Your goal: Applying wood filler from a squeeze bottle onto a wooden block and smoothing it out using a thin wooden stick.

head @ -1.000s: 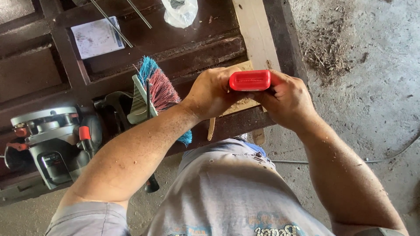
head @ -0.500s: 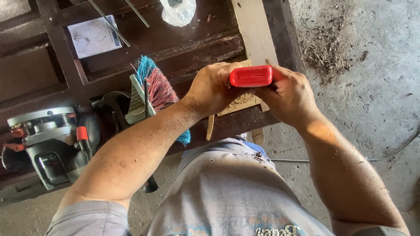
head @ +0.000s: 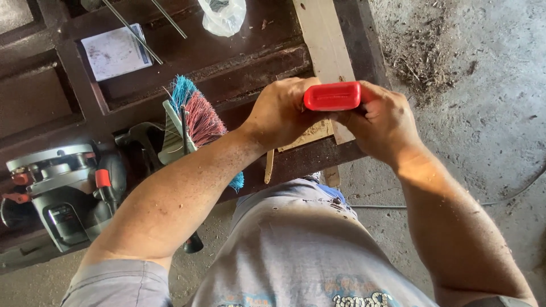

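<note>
Power tool (head: 57,193): grey-and-black machine at far left on the dark wooden surface (head: 51,96); it has slid slightly right in view since a second ago — the head moved, not the tool.
Brush (head: 193,116): pink and blue bristles, just left of the hands.
Left hand (head: 281,111): fingers curled shut on the red handle (head: 333,95), unchanged.
Right hand (head: 384,122): wrapped round the handle's other end — what lies below is probably a blade, hidden.
Change: grip steady, work holding in place.

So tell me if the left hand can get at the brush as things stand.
Probably yes, once it lets go: the left hand is wrapped around the red handle, and the brush lies beside its forearm with nothing between them.
</note>
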